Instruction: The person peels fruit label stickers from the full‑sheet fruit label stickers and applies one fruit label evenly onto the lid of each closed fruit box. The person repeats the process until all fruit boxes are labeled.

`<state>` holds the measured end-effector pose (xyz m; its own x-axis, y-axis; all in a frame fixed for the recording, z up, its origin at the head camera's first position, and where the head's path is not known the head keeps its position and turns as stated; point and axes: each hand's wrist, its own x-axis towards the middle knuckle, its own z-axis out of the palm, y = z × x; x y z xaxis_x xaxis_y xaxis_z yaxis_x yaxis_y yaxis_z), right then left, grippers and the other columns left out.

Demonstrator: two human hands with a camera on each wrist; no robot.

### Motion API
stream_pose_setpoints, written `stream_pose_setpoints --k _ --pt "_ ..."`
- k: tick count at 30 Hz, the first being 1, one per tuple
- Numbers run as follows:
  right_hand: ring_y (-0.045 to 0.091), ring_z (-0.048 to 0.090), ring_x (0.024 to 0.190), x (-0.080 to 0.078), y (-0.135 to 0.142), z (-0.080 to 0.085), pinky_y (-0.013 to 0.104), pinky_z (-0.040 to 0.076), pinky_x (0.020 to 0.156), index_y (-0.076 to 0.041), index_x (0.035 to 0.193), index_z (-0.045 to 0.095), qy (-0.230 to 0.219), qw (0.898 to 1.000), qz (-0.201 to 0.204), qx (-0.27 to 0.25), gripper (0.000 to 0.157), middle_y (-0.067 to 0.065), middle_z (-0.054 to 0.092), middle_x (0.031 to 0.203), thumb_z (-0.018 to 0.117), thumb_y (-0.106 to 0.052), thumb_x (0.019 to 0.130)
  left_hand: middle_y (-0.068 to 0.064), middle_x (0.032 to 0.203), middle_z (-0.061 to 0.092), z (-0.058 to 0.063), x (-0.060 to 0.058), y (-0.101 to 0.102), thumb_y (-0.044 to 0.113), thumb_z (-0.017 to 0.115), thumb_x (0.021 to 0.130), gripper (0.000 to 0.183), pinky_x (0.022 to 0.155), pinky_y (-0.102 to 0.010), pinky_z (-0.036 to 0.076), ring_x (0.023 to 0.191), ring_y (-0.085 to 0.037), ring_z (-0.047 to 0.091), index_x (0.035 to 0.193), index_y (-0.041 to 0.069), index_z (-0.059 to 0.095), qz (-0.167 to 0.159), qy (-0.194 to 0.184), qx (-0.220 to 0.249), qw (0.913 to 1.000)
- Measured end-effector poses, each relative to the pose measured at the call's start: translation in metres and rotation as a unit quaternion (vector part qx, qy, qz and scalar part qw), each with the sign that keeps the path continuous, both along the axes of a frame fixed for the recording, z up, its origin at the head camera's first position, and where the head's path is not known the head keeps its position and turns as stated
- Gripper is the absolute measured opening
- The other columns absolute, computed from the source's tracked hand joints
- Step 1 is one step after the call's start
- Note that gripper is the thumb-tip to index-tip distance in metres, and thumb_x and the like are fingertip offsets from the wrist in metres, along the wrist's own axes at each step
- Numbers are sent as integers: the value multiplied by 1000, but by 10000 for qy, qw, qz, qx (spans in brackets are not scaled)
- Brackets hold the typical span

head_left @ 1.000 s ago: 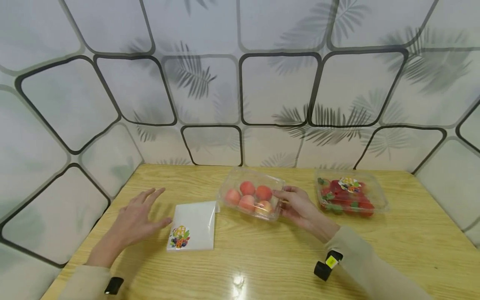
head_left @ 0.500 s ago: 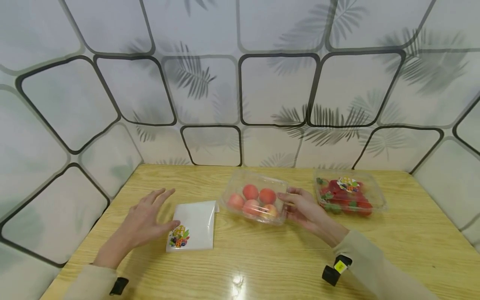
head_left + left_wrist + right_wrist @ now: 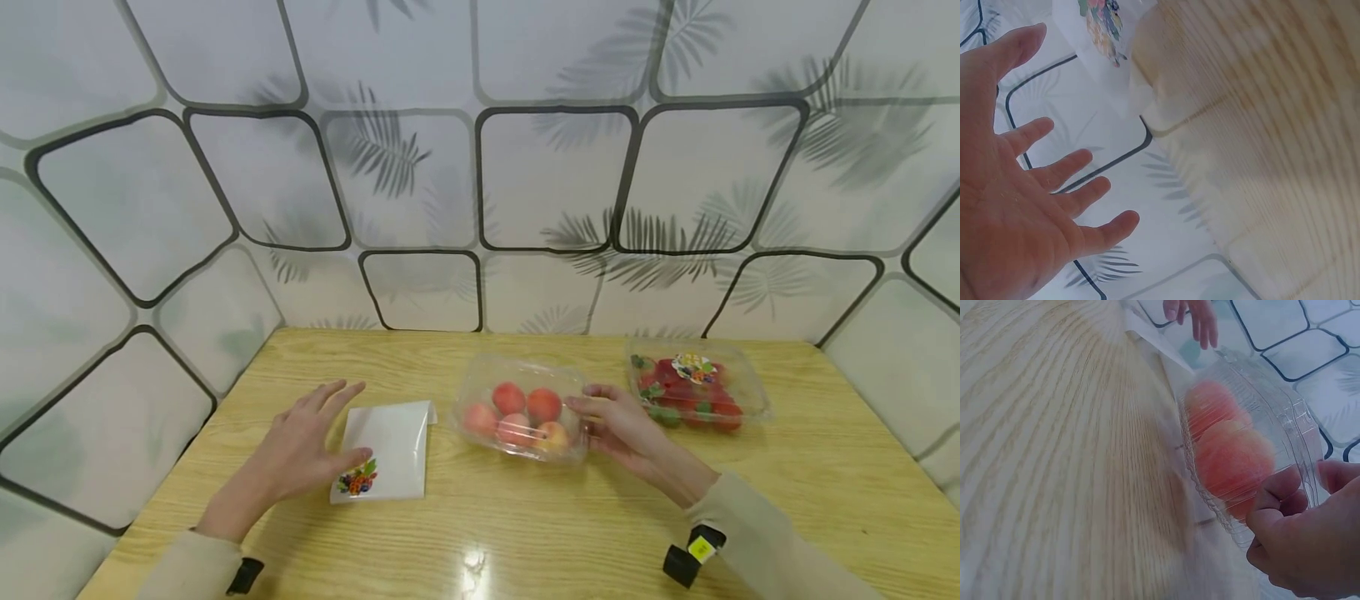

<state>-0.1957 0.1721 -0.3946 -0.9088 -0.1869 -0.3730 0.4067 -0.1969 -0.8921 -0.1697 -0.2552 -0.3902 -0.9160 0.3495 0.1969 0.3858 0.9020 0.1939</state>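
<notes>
My right hand (image 3: 637,442) grips the right end of a clear plastic clamshell box (image 3: 480,379), thumb and fingers at its edge. Several peaches (image 3: 543,406) lie inside it. In the right wrist view the closed lid of the box shows, and two of the peaches (image 3: 1235,459) are plain to see. My left hand (image 3: 300,450) hovers with spread fingers at the left side of a white folded packet (image 3: 397,454). Its thumb overlaps the fruit-printed sticker (image 3: 358,478) on the packet. The left wrist view shows the open palm (image 3: 1016,212) with nothing in it.
A second clear box (image 3: 742,379) of strawberries, with a fruit sticker on its lid, stands at the back right of the wooden table (image 3: 555,533). A patterned wall (image 3: 555,183) encloses the back and both sides.
My right hand has moved the peach box to the right and slightly nearer. The left hand has moved right, its thumb now over the packet. The packet and strawberry box have stayed put.
</notes>
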Motion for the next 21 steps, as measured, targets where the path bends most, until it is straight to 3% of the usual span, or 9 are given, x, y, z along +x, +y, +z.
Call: stream_pose_setpoints --k 14,21 --pt "10 52 78 10 18 -2 23 49 68 -10 123 36 -69 9998 121 -105 33 -6 60 99 61 -14 103 -19 153 48 1 3 13 53 75 88 82 90 -74 46 132 -50 52 155 20 43 -177 13 -33 9998" --pt "11 51 80 15 26 -5 24 50 69 -10 118 36 -32 9997 245 -78 29 -8 60 93 61 -13 103 -17 154 48 -3 3 18 51 75 87 81 93 -74 45 135 -48 51 155 21 43 -258 41 -8 9997"
